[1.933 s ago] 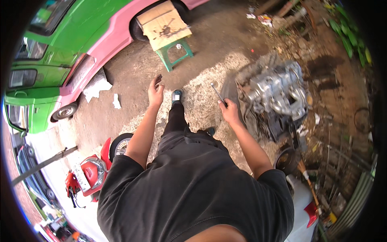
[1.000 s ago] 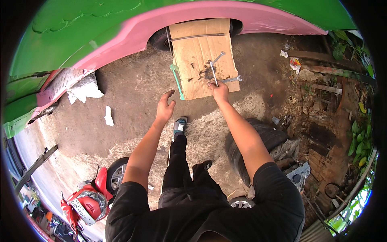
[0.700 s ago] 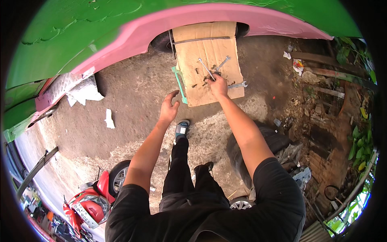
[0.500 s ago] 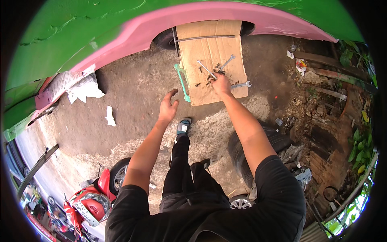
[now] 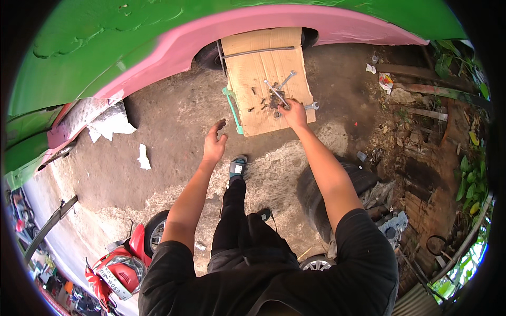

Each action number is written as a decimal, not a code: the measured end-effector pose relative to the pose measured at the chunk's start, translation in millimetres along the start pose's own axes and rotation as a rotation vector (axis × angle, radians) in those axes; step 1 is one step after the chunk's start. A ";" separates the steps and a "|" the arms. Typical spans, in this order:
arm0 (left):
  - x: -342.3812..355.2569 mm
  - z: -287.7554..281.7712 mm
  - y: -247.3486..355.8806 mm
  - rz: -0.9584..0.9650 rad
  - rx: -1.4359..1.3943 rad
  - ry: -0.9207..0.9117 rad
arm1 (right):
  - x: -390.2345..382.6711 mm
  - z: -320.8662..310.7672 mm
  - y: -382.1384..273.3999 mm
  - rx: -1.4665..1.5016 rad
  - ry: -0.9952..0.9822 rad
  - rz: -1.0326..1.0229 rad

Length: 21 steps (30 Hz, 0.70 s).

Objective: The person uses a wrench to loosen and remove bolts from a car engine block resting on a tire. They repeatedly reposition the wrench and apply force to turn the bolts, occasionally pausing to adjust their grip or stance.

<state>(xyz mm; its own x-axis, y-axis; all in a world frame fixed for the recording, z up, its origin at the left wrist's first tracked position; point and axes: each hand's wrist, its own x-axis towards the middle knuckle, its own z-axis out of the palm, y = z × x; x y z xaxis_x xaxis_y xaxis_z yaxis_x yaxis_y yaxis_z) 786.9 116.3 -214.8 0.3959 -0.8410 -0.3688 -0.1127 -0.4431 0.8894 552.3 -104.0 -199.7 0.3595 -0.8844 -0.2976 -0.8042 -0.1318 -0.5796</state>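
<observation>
A sheet of cardboard (image 5: pixel 263 68) lies on the ground by the vehicle, with tools and several small dark metal pieces (image 5: pixel 276 97) on it. My right hand (image 5: pixel 294 115) is over its lower right part, fingers closed around the near end of a slim silver wrench (image 5: pixel 274 90). A second wrench (image 5: pixel 288 79) lies just beyond, and the jaw of another wrench (image 5: pixel 314 106) sticks out to the right of my hand. My left hand (image 5: pixel 214 145) hangs over the bare ground left of the cardboard, fingers apart and holding nothing.
A long thin metal bar (image 5: pixel 258 51) crosses the cardboard's far part; a mint-green bracket-like piece (image 5: pixel 233 113) lies along its left edge. Beyond stands a green and pink vehicle body (image 5: pixel 211 31). Tires (image 5: pixel 321 195) lie right of my legs, a red motorcycle (image 5: pixel 124 266) stands lower left.
My right hand has shifted right and toward me across the cardboard, taking the slim wrench with it. More of the small dark pieces show now. My left hand stays open.
</observation>
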 end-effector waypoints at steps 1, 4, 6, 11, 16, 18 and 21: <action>-3.7 0.5 2.7 0.003 -0.009 0.008 | -11.0 -6.0 1.9 0.128 0.000 0.015; -18.1 2.4 10.5 0.023 -0.026 0.012 | -53.1 -25.1 6.7 0.372 0.055 0.007; -31.7 5.5 13.9 0.034 -0.022 0.009 | -88.6 -39.0 9.9 0.484 0.074 0.082; -78.1 20.4 13.5 0.044 -0.033 -0.005 | -192.5 -68.4 25.6 0.717 0.131 0.375; -148.7 62.6 20.8 0.125 -0.062 -0.090 | -326.5 -91.4 60.4 0.967 0.178 0.515; -184.3 88.4 29.6 0.161 -0.061 -0.113 | -386.2 -97.9 74.2 0.945 0.243 0.430; -241.7 131.1 47.7 0.202 -0.078 -0.223 | -477.5 -115.1 95.5 0.864 0.316 0.358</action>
<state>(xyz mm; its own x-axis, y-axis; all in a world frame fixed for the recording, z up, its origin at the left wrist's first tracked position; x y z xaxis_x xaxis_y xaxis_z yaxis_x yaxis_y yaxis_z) 566.4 257.6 -118.7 0.1615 -0.9608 -0.2254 -0.0951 -0.2425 0.9655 249.4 254.1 -25.7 -0.0820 -0.9037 -0.4202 -0.1730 0.4282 -0.8870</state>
